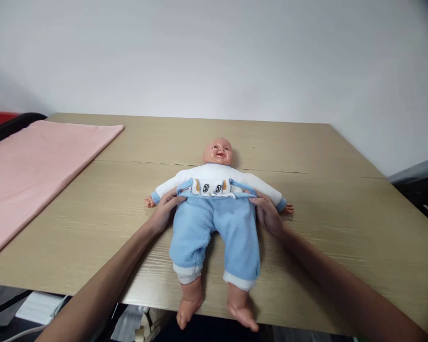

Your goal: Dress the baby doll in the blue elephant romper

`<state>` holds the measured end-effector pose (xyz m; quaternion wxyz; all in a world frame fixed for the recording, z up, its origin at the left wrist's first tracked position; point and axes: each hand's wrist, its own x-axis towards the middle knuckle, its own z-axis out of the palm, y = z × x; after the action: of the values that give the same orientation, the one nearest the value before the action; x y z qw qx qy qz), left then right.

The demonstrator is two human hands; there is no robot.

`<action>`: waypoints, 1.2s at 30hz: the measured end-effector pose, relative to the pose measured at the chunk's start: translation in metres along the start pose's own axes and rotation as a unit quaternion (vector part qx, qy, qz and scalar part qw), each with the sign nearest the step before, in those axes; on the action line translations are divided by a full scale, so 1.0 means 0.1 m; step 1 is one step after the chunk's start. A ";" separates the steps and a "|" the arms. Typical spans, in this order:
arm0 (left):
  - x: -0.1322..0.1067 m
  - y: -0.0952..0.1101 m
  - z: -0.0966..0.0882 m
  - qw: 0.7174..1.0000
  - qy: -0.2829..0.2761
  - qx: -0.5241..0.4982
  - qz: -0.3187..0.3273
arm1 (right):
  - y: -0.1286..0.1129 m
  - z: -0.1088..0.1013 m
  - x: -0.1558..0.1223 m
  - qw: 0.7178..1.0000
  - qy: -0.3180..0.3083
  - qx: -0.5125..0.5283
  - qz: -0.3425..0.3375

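A baby doll point(217, 152) lies on its back in the middle of the wooden table point(342, 228), head away from me, bare feet hanging over the near edge. It wears a white top point(214, 173) and light blue trousers point(217, 232) with white cuffs. My left hand point(166, 211) pinches the trousers' waistband at the doll's left-side hip as I see it. My right hand point(267, 213) grips the waistband on the other side. Both hands are closed on the fabric at the doll's waist.
A pink cloth point(32, 166) is spread flat over the table's left part. A dark and red chair back point(7, 123) shows at the far left. A white wall stands behind. Below the near table edge lie cables and bags on the floor.
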<state>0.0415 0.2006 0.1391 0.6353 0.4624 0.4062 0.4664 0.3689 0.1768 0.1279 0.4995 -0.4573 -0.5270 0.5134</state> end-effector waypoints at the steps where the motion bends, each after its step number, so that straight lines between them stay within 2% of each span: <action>1: 0.02 0.00 -0.04 1.000 -0.012 0.003 0.003 | -0.02 -0.01 0.00 1.000 0.001 -0.005 -0.004; 5: 0.11 -0.01 -0.13 0.998 -0.046 -0.002 0.031 | -0.21 0.01 0.05 0.998 -0.002 -0.051 -0.033; 9: 0.24 0.03 -0.09 0.997 -0.034 -0.023 0.061 | -0.36 0.12 0.17 0.992 0.008 -0.109 -0.065; 14: 0.42 0.10 -0.08 0.998 -0.045 -0.023 0.025 | -0.20 0.18 0.32 0.986 0.057 -0.147 -0.061; 18: 0.50 0.08 -0.17 0.998 -0.053 0.001 0.013 | -0.04 0.10 0.34 0.978 0.050 -0.196 -0.061; 21: 0.49 0.04 -0.21 0.999 -0.034 0.010 0.035 | -0.02 0.05 0.31 0.969 0.056 -0.228 -0.079; 28: 0.43 -0.06 -0.12 0.992 0.049 0.014 0.117 | -0.06 0.09 0.24 0.946 0.136 -0.262 -0.133; 31: 0.42 -0.07 -0.05 0.985 0.083 0.015 0.147 | -0.21 0.13 0.28 0.932 0.167 -0.280 -0.161; 33: 0.40 -0.06 0.00 0.980 0.106 0.026 0.166 | -0.41 0.19 0.38 0.919 0.180 -0.293 -0.192; 35: 0.38 -0.04 0.05 0.974 0.124 0.048 0.181 | -0.68 0.32 0.58 0.909 0.148 -0.320 -0.224; 36: 0.38 -0.03 0.07 0.971 0.132 0.062 0.189 | -0.82 0.41 0.70 0.905 0.099 -0.344 -0.230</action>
<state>0.0576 0.2352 0.1345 0.4463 0.5037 0.4198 0.6089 0.3244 0.2388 0.2149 0.4652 -0.5153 -0.7092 0.1227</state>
